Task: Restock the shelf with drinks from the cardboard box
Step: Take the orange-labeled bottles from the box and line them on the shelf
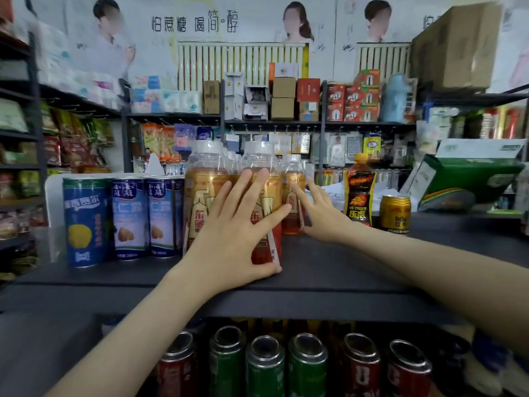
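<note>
left hand (237, 227) fingers (246, 181) spread wide, pressed flat on front amber bottle (260, 161), right hand (322, 214) fingers (300, 196) held straight, touched to rear amber bottle (292, 167) just right of it, both bottles stood on shelf (329, 270), blue cans (128, 216) lined up just left of front amber bottle, black bottle (359, 190) and gold can (395, 213) set apart to its right

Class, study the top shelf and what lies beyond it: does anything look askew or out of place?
Yes: the green and white carton at the far right lies tilted, one end raised. The amber bottles and blue cans on the shelf stand upright.
</note>
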`<state>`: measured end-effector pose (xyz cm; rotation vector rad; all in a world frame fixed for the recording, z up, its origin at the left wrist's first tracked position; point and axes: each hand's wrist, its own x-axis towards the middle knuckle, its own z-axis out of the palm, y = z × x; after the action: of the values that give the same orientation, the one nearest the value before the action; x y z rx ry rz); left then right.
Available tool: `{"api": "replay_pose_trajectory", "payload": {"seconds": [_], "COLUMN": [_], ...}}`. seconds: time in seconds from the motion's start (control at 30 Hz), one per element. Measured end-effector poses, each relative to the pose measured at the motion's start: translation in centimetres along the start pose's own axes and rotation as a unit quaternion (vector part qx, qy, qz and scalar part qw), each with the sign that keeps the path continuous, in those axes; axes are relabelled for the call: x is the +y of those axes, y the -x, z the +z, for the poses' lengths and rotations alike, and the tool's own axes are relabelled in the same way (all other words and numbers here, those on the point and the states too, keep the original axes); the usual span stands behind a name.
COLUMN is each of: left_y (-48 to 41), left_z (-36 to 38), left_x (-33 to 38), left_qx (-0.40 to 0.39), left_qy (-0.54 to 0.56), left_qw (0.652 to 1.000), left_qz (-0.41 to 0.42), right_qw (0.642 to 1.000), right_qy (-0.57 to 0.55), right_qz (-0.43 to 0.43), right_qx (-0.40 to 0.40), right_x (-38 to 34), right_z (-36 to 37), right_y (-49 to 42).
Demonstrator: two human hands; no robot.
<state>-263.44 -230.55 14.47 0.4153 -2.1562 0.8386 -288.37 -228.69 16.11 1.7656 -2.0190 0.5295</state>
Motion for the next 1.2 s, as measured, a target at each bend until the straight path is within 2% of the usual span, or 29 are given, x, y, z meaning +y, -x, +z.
{"api": "replay_pose_trajectory", "payload": {"seconds": [0.2,0.33,0.4,0.53,0.6,0.7,0.8,0.93,1.03,1.2], "left_y": [0.1,1.1,2.5,7.6,11.0,16.7,23.0,31.6,37.1,46.9], "left_z": [0.0,-1.8,-3.2,-5.3,-6.6,-8.8,-10.7,-13.1,-15.2,-18.2], "left_x": [0.1,1.3,2.6,6.4,8.6,12.0,14.7,16.2,15.8,13.0], "left_qx": [-0.01,-0.023,-0.013,-0.025,-0.039,-0.074,-0.144,-0.232,-0.294,-0.396], "left_qy": [0.018,0.081,0.133,0.233,0.248,0.287,0.318,0.281,0.272,0.226], "left_qw": [1.0,0.995,0.988,0.962,0.956,0.937,0.897,0.858,0.804,0.723], "left_qz": [-0.007,-0.049,-0.074,-0.138,-0.154,-0.183,-0.27,-0.362,-0.439,-0.52], "right_qw": [0.999,0.999,0.997,0.973,0.958,0.95,0.949,0.944,0.935,0.909], "right_qy": [-0.01,-0.038,-0.05,-0.039,-0.085,-0.164,-0.224,-0.254,-0.257,-0.258], "right_qz": [0.032,0.024,0.014,-0.135,-0.202,-0.233,-0.212,-0.211,-0.231,-0.271], "right_qx": [-0.01,0.023,0.065,0.182,0.185,0.132,0.064,-0.018,-0.083,-0.182], "right_x": [-2.0,-4.2,-5.9,-10.8,-13.8,-17.2,-19.8,-24.4,-28.5,-36.0], "right_z": [-2.0,-4.3,-5.4,-5.5,-4.6,-2.4,1.2,6.5,10.1,14.5], "right_y": [4.5,8.1,10.2,16.6,20.9,26.5,30.9,35.1,37.0,38.3]}}
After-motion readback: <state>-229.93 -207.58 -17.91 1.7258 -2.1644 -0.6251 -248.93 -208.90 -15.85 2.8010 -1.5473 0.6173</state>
